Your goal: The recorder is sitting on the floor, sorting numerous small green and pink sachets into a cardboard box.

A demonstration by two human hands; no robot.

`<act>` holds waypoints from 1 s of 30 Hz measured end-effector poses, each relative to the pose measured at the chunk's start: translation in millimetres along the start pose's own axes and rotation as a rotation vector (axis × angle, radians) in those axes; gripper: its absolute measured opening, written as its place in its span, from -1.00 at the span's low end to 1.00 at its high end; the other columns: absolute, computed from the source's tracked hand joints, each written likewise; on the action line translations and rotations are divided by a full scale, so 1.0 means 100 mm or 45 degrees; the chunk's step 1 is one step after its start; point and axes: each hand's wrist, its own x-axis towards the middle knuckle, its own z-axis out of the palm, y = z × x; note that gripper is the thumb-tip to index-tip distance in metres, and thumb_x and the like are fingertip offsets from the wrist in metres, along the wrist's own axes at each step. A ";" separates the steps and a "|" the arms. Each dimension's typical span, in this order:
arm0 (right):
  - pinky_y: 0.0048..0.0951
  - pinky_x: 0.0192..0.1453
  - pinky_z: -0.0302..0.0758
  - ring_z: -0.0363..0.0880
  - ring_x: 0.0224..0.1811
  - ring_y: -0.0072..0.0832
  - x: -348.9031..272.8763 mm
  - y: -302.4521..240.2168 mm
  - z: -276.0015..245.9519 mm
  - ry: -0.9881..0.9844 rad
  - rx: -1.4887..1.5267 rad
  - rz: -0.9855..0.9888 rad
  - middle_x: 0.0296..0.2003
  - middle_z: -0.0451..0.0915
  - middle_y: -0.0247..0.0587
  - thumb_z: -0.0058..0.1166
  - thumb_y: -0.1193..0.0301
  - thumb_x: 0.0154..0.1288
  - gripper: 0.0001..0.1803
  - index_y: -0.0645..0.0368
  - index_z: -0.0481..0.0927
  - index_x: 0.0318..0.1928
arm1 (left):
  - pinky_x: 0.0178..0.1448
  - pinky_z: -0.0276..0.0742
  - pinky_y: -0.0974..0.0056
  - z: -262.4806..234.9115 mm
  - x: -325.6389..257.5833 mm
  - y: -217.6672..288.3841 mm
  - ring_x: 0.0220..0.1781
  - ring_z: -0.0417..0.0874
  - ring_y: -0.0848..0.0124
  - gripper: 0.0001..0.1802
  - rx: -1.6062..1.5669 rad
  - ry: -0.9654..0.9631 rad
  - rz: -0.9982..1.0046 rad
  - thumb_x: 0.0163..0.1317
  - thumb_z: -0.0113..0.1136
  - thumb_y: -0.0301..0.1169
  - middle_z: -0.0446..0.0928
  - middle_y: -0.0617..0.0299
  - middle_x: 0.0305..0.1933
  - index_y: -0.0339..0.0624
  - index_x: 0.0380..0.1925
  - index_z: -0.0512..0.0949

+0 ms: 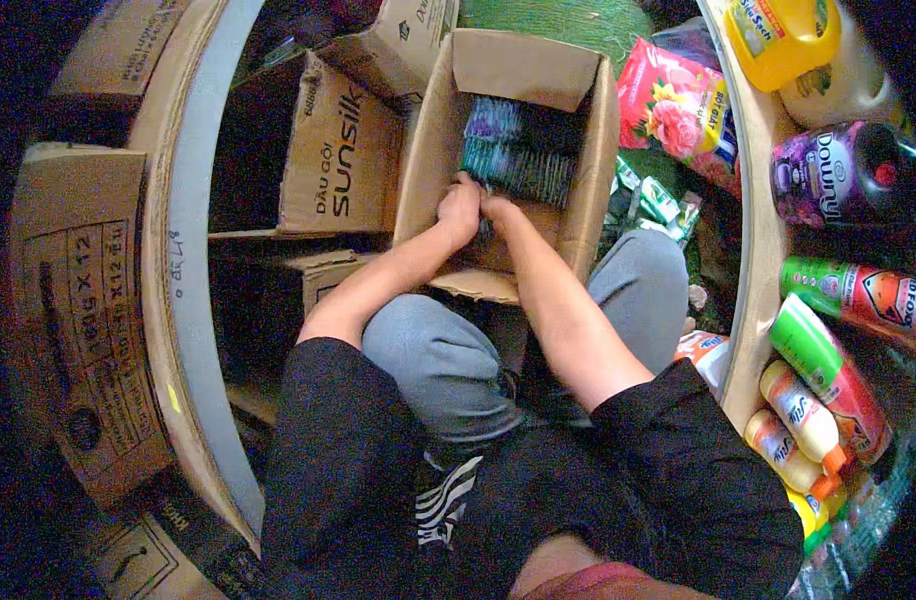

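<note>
An open cardboard box (588, 180) stands in front of my bent knees. Inside it, packed rows of small sachets (518, 170) stand on edge, purple-white at the far end and teal to dark green nearer me. Both my hands reach over the near part of the box, close together at the front of the teal row. My left hand (460, 208) is closed, its fingers curled toward the sachets. Right beside it, my right hand (495, 208) is closed too, its fingertips mostly hidden. What the fingers pinch is too small and blurred to tell.
Left of the box stand a printed carton (343, 150) and a curved shelf edge (193, 250), with more cartons (88, 320) beyond. At right lie a pink floral detergent bag (678, 110) and green sachets (658, 200). A right shelf holds a purple bottle (838, 175), a yellow jug (788, 40) and spray cans (848, 295).
</note>
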 end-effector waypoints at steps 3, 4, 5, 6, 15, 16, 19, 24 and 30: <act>-0.40 0.03 0.21 0.29 -0.06 -0.41 0.28 0.21 -0.12 -0.222 0.048 0.178 -0.09 0.42 -0.18 -0.35 -0.09 0.18 -0.38 0.19 0.38 -0.04 | -0.42 0.53 0.17 0.01 0.08 -0.01 -0.44 0.57 0.11 -0.74 0.146 0.086 0.146 0.16 -0.21 -0.36 0.45 -0.12 -0.33 -0.34 -0.27 0.33; -0.41 0.05 0.19 0.27 -0.03 -0.42 0.29 0.23 -0.11 -0.305 -0.100 0.186 -0.06 0.40 -0.20 -0.31 -0.06 0.18 -0.41 0.18 0.40 -0.05 | -0.43 0.53 0.19 -0.03 0.07 0.01 -0.45 0.58 0.11 -0.72 0.279 0.035 0.200 0.15 -0.21 -0.39 0.46 -0.09 -0.33 -0.36 -0.19 0.29; -0.41 0.05 0.19 0.27 -0.03 -0.42 0.29 0.23 -0.21 -0.296 -0.099 0.185 -0.06 0.40 -0.20 -0.31 -0.06 0.18 -0.41 0.18 0.40 -0.05 | -0.32 0.51 0.20 -0.09 0.06 0.06 -0.31 0.56 0.17 -0.63 0.327 -0.435 0.239 0.08 -0.11 -0.37 0.44 -0.03 -0.25 -0.36 -0.13 0.29; -0.39 0.07 0.17 0.26 0.01 -0.42 0.28 0.22 -0.40 -0.318 -0.076 0.241 -0.04 0.39 -0.16 -0.28 -0.06 0.15 -0.40 0.18 0.39 -0.03 | -0.32 0.51 0.20 -0.07 -0.02 0.17 -0.31 0.56 0.17 -0.63 0.322 -0.430 0.260 0.08 -0.11 -0.37 0.44 -0.03 -0.25 -0.36 -0.13 0.29; -0.33 -0.25 0.41 0.45 -0.31 -0.30 0.05 0.15 -0.14 -0.282 -0.392 0.339 -0.26 0.51 -0.07 -0.19 0.03 0.12 -0.46 0.28 0.50 -0.19 | 0.26 -0.19 0.12 -0.08 -0.53 -0.12 0.27 -0.02 0.16 -0.07 1.016 -0.596 0.421 -0.17 0.08 0.17 -0.14 0.04 0.30 -0.19 0.13 0.11; -0.33 -0.28 0.41 0.43 -0.36 -0.33 0.52 0.21 -1.56 -0.516 -0.062 0.637 -0.31 0.52 -0.09 -0.19 0.06 0.13 -0.49 0.30 0.51 -0.23 | 0.26 -0.19 0.12 -0.05 -0.39 0.60 0.27 -0.02 0.16 -0.07 0.930 -0.479 0.638 -0.17 0.08 0.17 -0.14 0.04 0.30 -0.19 0.13 0.11; -0.28 -0.12 0.38 0.44 -0.17 -0.25 0.68 0.07 -0.20 -0.396 -0.891 0.062 -0.18 0.48 -0.10 -0.13 0.04 0.04 -0.53 0.13 0.53 -0.20 | 0.31 -0.33 0.14 0.29 -0.20 -0.19 0.30 -0.09 0.15 0.02 1.092 -0.802 0.479 -0.17 -0.22 0.38 0.03 0.03 0.25 -0.21 0.13 0.10; -0.29 -0.16 0.44 0.50 -0.18 -0.27 0.47 0.14 -0.34 0.104 -1.226 -0.096 -0.21 0.52 -0.12 0.16 0.27 -0.28 -0.63 0.08 0.59 -0.33 | 0.31 -0.38 0.14 0.24 -0.13 -0.19 0.33 -0.19 0.17 0.03 1.024 -0.771 0.523 -0.17 -0.18 0.36 -0.12 0.06 0.30 -0.19 0.18 0.01; -0.28 -0.12 0.43 0.51 -0.18 -0.25 -0.67 -0.63 -0.06 -0.087 -1.239 0.055 -0.22 0.52 -0.11 0.16 0.23 -0.32 -0.60 0.09 0.59 -0.34 | 0.30 -0.46 0.13 0.12 -0.24 -0.51 0.35 -0.36 0.22 0.12 1.393 -0.788 0.293 -0.21 -0.15 0.38 -0.38 0.19 0.34 -0.14 0.23 -0.20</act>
